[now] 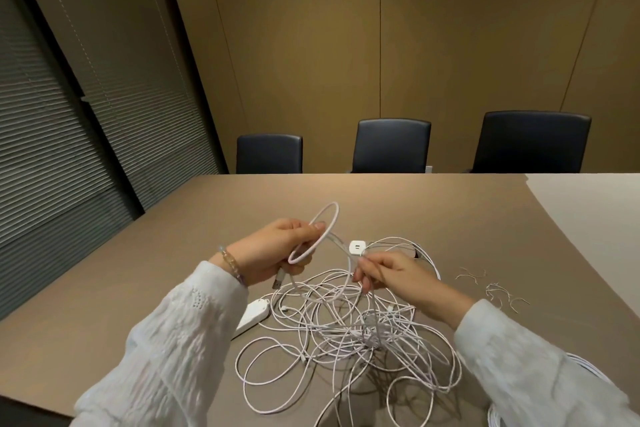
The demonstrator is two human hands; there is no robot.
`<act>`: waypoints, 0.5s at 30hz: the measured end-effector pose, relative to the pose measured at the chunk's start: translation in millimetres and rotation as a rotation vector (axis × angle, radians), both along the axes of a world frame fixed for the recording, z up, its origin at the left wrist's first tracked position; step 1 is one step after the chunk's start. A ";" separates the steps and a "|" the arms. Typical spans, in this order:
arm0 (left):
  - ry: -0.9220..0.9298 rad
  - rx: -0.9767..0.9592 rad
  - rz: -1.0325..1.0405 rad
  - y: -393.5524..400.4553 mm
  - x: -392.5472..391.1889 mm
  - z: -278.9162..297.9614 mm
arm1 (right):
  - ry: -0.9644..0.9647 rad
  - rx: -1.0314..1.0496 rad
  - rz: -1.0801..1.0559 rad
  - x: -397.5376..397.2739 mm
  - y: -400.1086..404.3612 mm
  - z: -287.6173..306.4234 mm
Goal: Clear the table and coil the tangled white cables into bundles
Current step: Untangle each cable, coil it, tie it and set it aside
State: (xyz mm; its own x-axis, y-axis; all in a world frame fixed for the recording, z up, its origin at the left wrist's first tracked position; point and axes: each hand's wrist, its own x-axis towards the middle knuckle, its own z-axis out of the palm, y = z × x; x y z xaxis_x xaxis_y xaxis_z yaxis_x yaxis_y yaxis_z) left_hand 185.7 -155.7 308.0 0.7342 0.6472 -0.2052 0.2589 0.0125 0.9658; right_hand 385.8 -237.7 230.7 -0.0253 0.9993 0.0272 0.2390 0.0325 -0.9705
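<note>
My white textured sleeves (166, 350) run off the bottom edge of the frame. A bundle of white cables (498, 418) at lower right is cut by that edge and partly hidden behind my right sleeve. The thin pale wire scraps (498, 289) at right are too small to identify. The brown counter (485, 218) hides the three black chairs' (391, 146) lower parts.

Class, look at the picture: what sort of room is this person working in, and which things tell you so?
Probably an office meeting room: a long table, a row of dark chairs behind it, and blinds over the window.
</note>
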 end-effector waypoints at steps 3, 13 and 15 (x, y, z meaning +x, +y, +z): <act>0.142 0.137 0.044 -0.9 -3.2 0.9 | 0.060 0.079 -0.152 1.4 -4.6 -2.1; 0.329 0.395 0.067 -11.5 10.1 0.9 | -0.065 0.309 -0.271 -9.6 -6.8 19.4; 0.358 0.447 0.069 -12.4 12.5 -0.9 | 0.070 0.273 -0.249 -12.4 -12.2 24.8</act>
